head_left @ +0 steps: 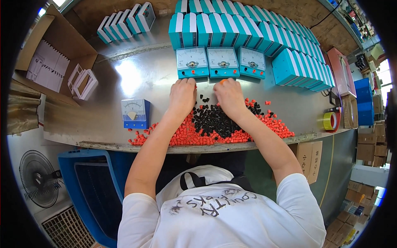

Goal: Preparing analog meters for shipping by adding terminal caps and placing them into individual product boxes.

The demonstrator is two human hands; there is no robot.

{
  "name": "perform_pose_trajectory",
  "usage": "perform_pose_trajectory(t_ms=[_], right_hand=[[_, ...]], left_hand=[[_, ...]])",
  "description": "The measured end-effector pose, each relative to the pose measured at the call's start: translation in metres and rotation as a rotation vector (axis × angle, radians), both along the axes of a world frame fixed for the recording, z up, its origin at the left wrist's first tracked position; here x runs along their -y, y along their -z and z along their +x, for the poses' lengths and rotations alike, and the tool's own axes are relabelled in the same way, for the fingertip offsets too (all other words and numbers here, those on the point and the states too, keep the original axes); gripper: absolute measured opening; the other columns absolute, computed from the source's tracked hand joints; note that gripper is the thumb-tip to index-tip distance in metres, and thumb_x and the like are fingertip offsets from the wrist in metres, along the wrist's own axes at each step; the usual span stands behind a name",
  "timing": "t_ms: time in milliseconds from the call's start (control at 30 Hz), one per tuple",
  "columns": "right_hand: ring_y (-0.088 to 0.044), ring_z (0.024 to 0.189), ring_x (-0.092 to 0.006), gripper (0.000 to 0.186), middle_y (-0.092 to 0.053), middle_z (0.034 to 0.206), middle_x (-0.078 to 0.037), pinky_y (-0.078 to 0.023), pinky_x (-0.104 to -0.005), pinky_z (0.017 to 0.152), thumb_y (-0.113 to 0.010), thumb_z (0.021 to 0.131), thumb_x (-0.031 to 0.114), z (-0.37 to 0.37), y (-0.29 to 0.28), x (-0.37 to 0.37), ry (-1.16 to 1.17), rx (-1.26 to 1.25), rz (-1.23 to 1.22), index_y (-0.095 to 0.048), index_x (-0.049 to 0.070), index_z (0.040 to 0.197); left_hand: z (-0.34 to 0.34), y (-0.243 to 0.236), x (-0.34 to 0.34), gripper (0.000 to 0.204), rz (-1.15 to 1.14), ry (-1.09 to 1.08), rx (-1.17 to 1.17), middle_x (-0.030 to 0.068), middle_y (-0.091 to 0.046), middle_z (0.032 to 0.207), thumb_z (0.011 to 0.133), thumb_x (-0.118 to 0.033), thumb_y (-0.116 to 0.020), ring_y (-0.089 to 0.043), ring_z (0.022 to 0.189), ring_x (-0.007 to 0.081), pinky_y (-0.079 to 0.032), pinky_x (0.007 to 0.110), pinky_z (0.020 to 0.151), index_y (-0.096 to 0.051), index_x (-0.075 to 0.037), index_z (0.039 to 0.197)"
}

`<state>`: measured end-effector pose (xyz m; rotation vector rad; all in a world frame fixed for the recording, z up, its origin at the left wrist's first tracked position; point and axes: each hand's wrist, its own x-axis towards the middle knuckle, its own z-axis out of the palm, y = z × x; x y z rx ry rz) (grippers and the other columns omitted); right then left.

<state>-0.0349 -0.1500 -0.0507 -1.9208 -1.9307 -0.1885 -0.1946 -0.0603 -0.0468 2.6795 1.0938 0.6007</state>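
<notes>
Shiny table (107,89); left hand (183,96), right hand (229,96) curled, can't tell what's held. Teal meters (222,60) just beyond, black caps (213,120) between wrists.

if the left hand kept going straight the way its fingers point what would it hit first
Most likely the front of the leftmost teal meter in the row of three. The left hand is so near it that any gap is hard to judge.
</notes>
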Motion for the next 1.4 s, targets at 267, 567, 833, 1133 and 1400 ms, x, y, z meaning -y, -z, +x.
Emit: perform_pose_trajectory(t_ms=[267, 567, 833, 1133, 1400], right_hand=[[-0.054, 0.082, -0.0250, 0.005, -0.058, 0.076, -0.006, -0.037, -0.0387, 0.072, -0.063, 0.072, 0.012, 0.028, -0.023, -0.025, 0.187, -0.137, 0.097, -0.063, 0.010, 0.076], [-0.055, 0.082, -0.0225, 0.003, -0.061, 0.075, -0.005, -0.035, -0.0375, 0.074, -0.065, 0.072, 0.012, 0.029, -0.015, -0.032, 0.204, 0.156, 0.002, -0.065, 0.011, 0.075], [-0.053, 0.081, -0.0216, 0.012, -0.060, 0.074, -0.005, -0.033, -0.0370, 0.075, -0.064, 0.074, 0.020, 0.024, -0.029, -0.033, 0.216, 0.201, -0.048, -0.065, 0.008, 0.072], [-0.050, 0.081, -0.0212, 0.025, -0.058, 0.073, -0.004, -0.032, -0.0378, 0.074, -0.067, 0.074, 0.034, 0.030, -0.024, -0.031, 0.266, 0.263, 0.063, -0.067, 0.008, 0.075], [-0.039, 0.118, -0.0341, 0.062, -0.050, 0.118, -0.021, -0.027, -0.0472, 0.100, -0.065, 0.075, 0.044, 0.062, -0.014, -0.017, 0.308, 0.035, 0.027, -0.050, 0.003, 0.119]], left_hand=[[0.028, -0.019, -0.035, 0.009, 0.010, 0.109, 0.248, 0.0144, -0.060, 0.075, 0.068, -0.001, -0.059, -0.056, 0.076, 0.0332, -0.045, 0.042, 0.070, -0.056, -0.002, 0.076], [0.032, -0.023, -0.045, 0.010, -0.061, 0.126, 0.242, 0.0134, -0.061, 0.075, 0.069, -0.004, -0.062, -0.057, 0.076, 0.0318, -0.045, 0.041, 0.068, -0.058, -0.002, 0.077], [0.034, -0.013, -0.045, 0.010, 0.067, 0.150, 0.153, 0.0088, -0.060, 0.072, 0.068, -0.011, -0.069, -0.057, 0.077, 0.0279, -0.044, 0.040, 0.068, -0.062, -0.005, 0.072], [0.035, -0.009, -0.041, 0.016, 0.051, 0.145, 0.213, 0.0067, -0.059, 0.071, 0.069, -0.019, -0.071, -0.056, 0.077, 0.0260, -0.042, 0.039, 0.070, -0.062, -0.006, 0.070], [0.041, -0.011, -0.037, 0.018, 0.061, 0.089, 0.077, 0.0059, -0.058, 0.071, 0.069, -0.023, -0.070, -0.055, 0.079, 0.0240, -0.039, 0.038, 0.070, -0.062, -0.007, 0.067]])
